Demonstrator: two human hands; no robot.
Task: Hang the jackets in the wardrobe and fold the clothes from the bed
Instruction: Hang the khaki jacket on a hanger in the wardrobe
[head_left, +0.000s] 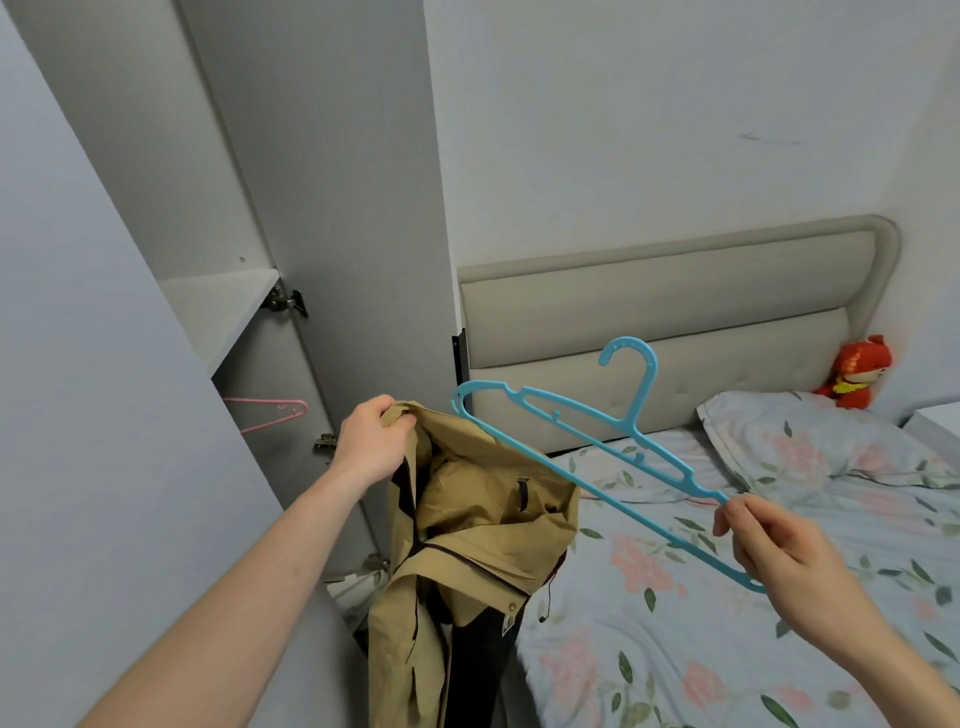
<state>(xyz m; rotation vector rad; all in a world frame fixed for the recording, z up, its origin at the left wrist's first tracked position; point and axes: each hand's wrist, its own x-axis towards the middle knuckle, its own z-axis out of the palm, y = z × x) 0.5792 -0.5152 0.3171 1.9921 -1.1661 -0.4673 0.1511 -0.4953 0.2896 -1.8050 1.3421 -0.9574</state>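
A tan jacket (483, 525) with dark lining hangs in the air between the wardrobe and the bed. My left hand (371, 441) grips it at the collar edge, holding the neck opening up. My right hand (779, 551) pinches the right end of a blue plastic hanger (582, 447), whose hook points up. The hanger's left shoulder tip sits just above the jacket's open collar, close to it but apart.
The open grey wardrobe (291, 208) stands at the left, with a shelf and a pink hanger (270, 415) inside. The bed (727, 623) with a floral sheet, a pillow (810, 441), a beige headboard and a red plush toy (857, 371) fills the right.
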